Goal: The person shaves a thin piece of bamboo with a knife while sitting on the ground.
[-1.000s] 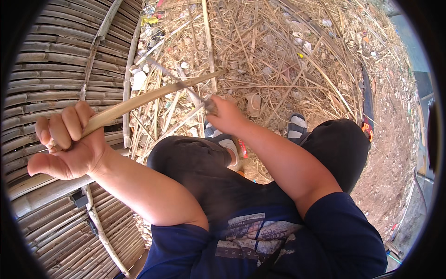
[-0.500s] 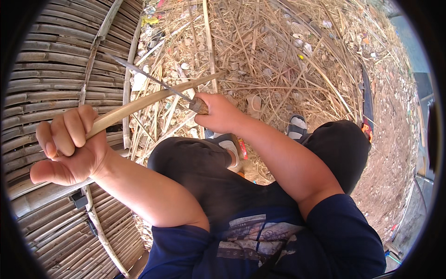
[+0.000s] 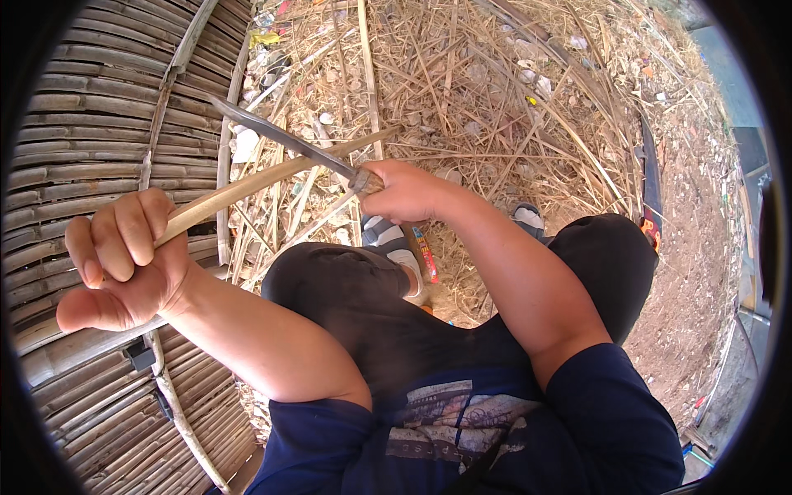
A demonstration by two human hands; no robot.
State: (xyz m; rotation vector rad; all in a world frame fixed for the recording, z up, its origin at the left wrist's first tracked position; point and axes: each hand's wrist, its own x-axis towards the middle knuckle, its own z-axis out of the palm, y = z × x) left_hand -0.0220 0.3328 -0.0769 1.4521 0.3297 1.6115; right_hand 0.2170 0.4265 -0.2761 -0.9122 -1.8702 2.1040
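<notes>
My left hand is raised at the left with its fingers curled around one end of a pale bamboo strip. From there the strip slants up and away to a thin tip above the ground litter. My right hand is closed around the short wooden handle of a long-bladed knife. Its dark blade points to the far left and crosses over the strip not far from the handle. Whether the edge touches the strip I cannot tell. Part of the handle is hidden inside my right fist.
A slatted bamboo wall rises on the left, close to my left hand. Straw and loose bamboo pieces cover the ground ahead. To the right of my bent knees lies a saw with an orange-and-black handle. A red wrapper lies beside my foot.
The knife has shifted slightly right and toward me with my right hand, and its blade has turned to show more of its flat side. My left hand and the strip have hardly moved.
</notes>
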